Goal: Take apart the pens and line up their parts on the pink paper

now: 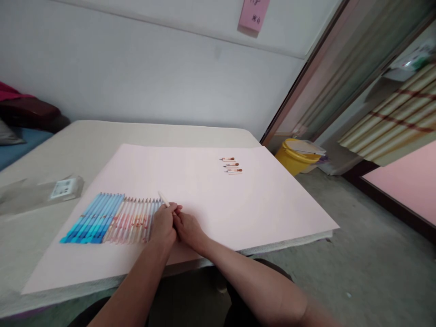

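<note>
A row of several pens point(109, 219) lies side by side on a pale pink sheet point(211, 200), blue ones at the left and pink-and-white ones at the right. My left hand point(163, 225) is closed round a cream pen point(164, 198) whose end sticks up and away from me. My right hand point(187, 227) presses against the left hand, fingers curled at the same pen. Three small brown-tipped caps point(232, 165) lie apart on the sheet, farther away to the right.
The sheet covers a beige table point(51, 154). A clear plastic wrapper with a white label point(63, 188) lies at the left. A yellow bucket point(294, 156) stands on the floor beyond the table's right corner. A white wall is behind.
</note>
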### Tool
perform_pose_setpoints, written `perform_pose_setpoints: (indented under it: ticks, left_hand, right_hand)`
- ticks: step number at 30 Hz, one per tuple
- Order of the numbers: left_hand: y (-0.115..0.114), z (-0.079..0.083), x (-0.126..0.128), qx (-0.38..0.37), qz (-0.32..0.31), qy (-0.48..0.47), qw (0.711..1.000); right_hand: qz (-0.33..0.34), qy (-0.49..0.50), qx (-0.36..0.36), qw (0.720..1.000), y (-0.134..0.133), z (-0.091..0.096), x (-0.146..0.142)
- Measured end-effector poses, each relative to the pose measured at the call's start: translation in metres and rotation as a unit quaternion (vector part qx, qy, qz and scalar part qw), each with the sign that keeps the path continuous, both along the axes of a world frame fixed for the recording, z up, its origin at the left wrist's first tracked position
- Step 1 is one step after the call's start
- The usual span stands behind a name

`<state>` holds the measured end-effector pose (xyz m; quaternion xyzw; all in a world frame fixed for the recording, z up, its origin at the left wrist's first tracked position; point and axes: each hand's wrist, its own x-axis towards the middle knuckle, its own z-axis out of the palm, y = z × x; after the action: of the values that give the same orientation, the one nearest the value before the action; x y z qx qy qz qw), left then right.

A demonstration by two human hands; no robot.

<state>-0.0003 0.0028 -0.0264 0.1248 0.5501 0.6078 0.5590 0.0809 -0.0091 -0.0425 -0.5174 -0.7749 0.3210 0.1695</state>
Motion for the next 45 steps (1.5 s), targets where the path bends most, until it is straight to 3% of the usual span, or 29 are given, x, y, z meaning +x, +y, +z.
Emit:
perform_pose_setpoints:
  ticks: [22,45]
  left_hand:
    - [0.0006,0.0007,0.0007,-0.010,0.005,-0.008,1.000]
    - [0.0005,-0.0058,0.0000,0.002,0.002,-0.004,1.000]
  right_hand:
    - [0.042,-0.027,0.053,0.997,0.0008,-0.0033,0.0005]
    - [0.006,-0.019,0.011,1.000,0.0005,0.0024,0.0000]
